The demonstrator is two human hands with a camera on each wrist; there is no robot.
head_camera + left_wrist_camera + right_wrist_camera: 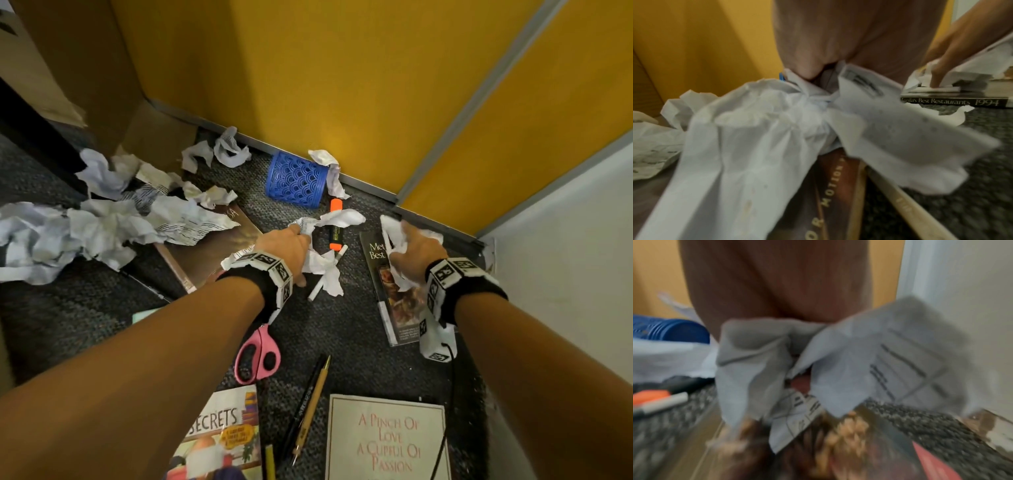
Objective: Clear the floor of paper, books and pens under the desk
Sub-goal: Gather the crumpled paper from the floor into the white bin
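Nearest us, two books (387,442), pens (310,407) and pink scissors (257,356) lie untouched on the carpet (356,329). Farther out, our left hand (287,245) clutches a bunch of crumpled paper (748,138) just above a brown book (219,246), and our right hand (416,251) grips another wad (859,363) over the restaurant guide (400,308). We judge paper-gathering is underway; next we need somewhere to drop these. Beyond lie an orange highlighter (335,226), a tipped blue pen cup (296,180) and more scraps (102,219) at far left.
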